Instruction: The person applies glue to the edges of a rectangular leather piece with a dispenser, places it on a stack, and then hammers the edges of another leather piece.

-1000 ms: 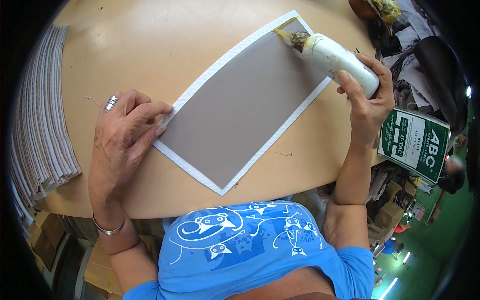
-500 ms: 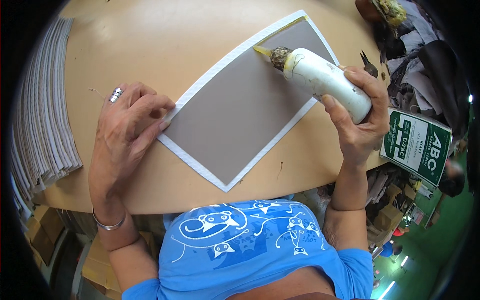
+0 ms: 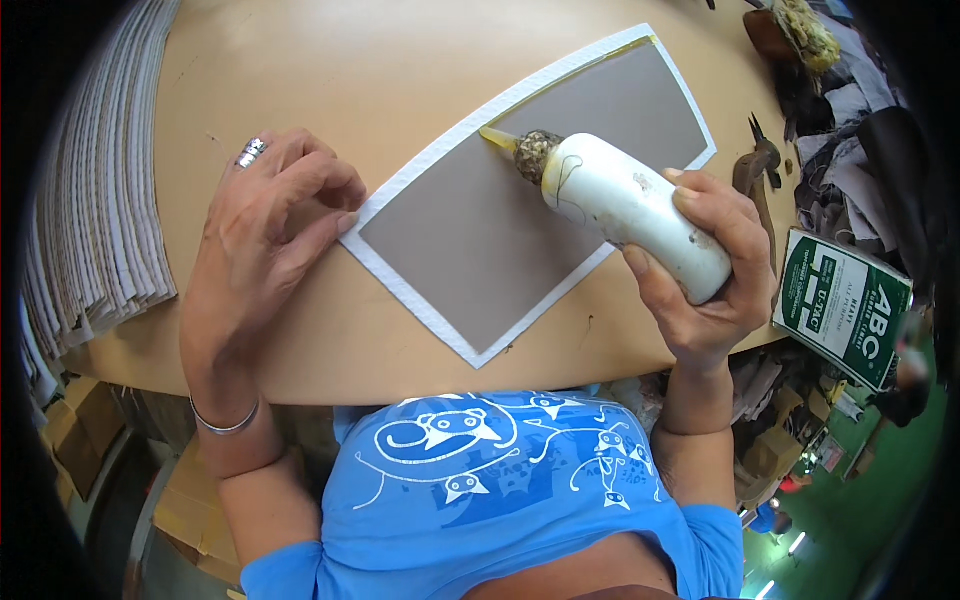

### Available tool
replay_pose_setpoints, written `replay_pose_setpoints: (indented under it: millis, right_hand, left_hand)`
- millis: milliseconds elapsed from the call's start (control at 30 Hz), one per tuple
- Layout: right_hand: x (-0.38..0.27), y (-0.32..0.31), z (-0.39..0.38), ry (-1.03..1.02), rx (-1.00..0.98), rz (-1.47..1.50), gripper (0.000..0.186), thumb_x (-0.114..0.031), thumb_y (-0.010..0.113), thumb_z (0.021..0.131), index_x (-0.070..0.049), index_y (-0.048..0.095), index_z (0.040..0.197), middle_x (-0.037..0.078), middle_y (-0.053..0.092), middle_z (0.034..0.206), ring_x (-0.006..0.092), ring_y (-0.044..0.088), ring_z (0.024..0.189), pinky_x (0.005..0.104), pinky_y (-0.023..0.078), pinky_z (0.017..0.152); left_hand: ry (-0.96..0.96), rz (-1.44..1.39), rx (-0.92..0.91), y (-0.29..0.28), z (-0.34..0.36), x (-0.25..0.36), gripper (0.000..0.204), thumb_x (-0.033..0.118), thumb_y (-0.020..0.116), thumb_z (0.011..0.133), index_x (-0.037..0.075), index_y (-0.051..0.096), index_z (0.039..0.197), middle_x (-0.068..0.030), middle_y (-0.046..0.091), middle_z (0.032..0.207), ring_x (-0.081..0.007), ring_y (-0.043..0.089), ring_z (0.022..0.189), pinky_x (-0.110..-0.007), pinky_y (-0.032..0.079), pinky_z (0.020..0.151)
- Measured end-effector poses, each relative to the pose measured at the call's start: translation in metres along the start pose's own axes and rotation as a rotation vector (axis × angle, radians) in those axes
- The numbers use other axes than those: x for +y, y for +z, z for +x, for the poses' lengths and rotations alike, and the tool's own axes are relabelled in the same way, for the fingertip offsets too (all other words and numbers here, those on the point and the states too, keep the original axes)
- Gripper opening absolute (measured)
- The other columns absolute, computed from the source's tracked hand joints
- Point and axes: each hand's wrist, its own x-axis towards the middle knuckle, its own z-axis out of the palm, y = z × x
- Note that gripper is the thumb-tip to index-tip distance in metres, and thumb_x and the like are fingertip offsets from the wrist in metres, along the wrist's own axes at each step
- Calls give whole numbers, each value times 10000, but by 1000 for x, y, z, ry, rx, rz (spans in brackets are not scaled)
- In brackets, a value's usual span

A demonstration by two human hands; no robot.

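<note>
A grey panel (image 3: 430, 250) with a white border lies on the tan tabletop (image 3: 270, 360). My right hand (image 3: 715, 270) is wrapped round a white squeeze bottle (image 3: 625, 205), which is tilted over the panel, its yellow nozzle (image 3: 497, 135) at the upper long edge. A thin yellow line runs from there toward the upper right corner. My left hand (image 3: 275, 220), with a silver ring, pinches the panel's left corner with thumb and curled fingers.
A tall stack of layered sheets (image 3: 110, 190) stands at the left. At the right are dark scraps (image 3: 880, 160), pliers (image 3: 768, 150) and a green can (image 3: 840, 305). Cardboard boxes (image 3: 190, 500) lie below the table, and small distant figures (image 3: 768, 515) show at the lower right.
The bottle and my right hand have moved down-left along the panel's upper edge, lengthening the yellow line. The panel and my left hand appear higher and farther right in the picture.
</note>
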Motion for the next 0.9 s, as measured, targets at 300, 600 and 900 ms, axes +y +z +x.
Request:
replay_pose_setpoints:
  millis: [300, 600, 900]
  right_hand:
    - [-19, 10, -5, -12, -62, 2, 500, -12, 791, 577, -38, 570, 1025, 199, 606, 975, 282, 631, 838, 329, 532, 691]
    - [-38, 20, -5, -51, -145, 19, 499, -4, 776, 582, -45, 566, 1032, 197, 600, 977, 277, 629, 728, 331, 526, 583]
    - [-45, 28, -7, -154, -209, 60, 483, -22, 741, 595, -21, 562, 1044, 216, 587, 970, 278, 625, 671, 321, 515, 524]
  left_hand:
    - [31, 47, 2, -3, -3, -6, 160, 32, 658, 679, 9, 553, 798, -81, 524, 781, -232, 505, 751, -320, 399, 692]
    - [20, 18, -2, -3, -6, -10, 165, 19, 648, 677, 6, 543, 803, -82, 536, 805, -240, 526, 775, -325, 410, 710]
    - [55, -9, -9, -2, -4, -13, 168, -14, 650, 671, 6, 543, 799, -77, 535, 797, -213, 541, 757, -319, 432, 702]
